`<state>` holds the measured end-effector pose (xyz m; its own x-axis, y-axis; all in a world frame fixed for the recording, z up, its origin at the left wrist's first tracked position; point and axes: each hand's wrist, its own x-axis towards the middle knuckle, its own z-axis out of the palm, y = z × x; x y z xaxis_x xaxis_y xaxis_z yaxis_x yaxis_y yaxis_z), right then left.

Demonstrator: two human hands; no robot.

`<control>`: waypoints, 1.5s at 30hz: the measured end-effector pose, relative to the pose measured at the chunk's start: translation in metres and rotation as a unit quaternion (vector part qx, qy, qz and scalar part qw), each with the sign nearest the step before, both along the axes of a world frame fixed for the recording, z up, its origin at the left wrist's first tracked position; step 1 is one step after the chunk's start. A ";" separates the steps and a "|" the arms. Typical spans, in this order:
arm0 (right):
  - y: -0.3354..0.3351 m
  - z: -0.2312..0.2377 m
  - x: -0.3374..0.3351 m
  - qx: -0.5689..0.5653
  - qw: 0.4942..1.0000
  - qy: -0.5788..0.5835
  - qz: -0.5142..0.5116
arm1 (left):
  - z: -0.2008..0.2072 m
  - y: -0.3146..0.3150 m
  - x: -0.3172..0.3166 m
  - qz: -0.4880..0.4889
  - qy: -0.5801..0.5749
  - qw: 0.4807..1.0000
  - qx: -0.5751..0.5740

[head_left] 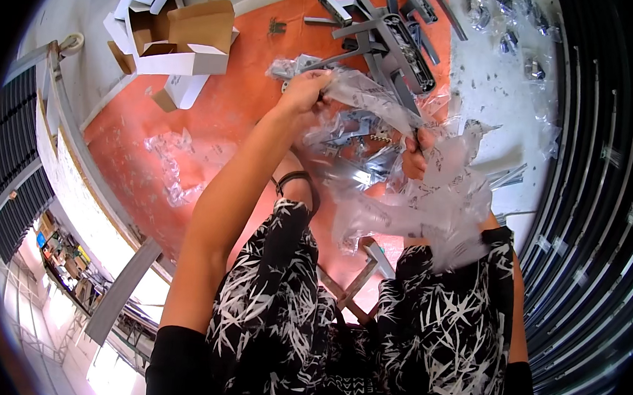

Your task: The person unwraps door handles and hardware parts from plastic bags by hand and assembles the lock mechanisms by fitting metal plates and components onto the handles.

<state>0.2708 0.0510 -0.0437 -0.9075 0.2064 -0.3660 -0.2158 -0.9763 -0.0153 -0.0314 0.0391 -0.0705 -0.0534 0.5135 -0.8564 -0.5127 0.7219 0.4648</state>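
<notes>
A crumpled clear plastic bag [371, 98] stretches between my hands above the orange floor covering. My left hand [305, 92] is closed on its left end. My right hand [416, 154] has its fingers curled on the plastic at the other side. More clear plastic [448, 207] hangs below my right hand, over my right knee; I cannot tell whether it is the same bag. Beneath my hands lie shiny small metal parts in clear bags [361, 131], partly hidden by plastic. Just beyond is a heap of grey metal pieces [404, 49] resembling door handles.
Open white cardboard boxes [195, 38] stand at the far left. Loose plastic wrap [176, 162] lies left of my left arm. Long dark metal bars [600, 181] line the right side. Bagged round parts [534, 70] sit at the far right, and a metal frame [77, 159] stands left.
</notes>
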 end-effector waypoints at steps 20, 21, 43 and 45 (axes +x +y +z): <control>0.017 0.071 0.012 0.469 0.731 -0.464 0.175 | 0.044 -0.069 0.045 -0.192 -0.025 0.980 0.048; 0.014 0.077 0.000 0.510 0.698 -0.446 0.231 | 0.054 -0.071 0.043 -0.197 -0.028 0.978 0.057; 0.023 0.095 -0.104 0.474 0.838 -0.270 -0.014 | 0.092 -0.075 0.017 -0.028 -0.048 0.983 0.175; 0.023 0.097 -0.096 0.531 0.792 -0.301 -0.024 | 0.087 -0.114 -0.042 0.023 0.073 0.986 0.146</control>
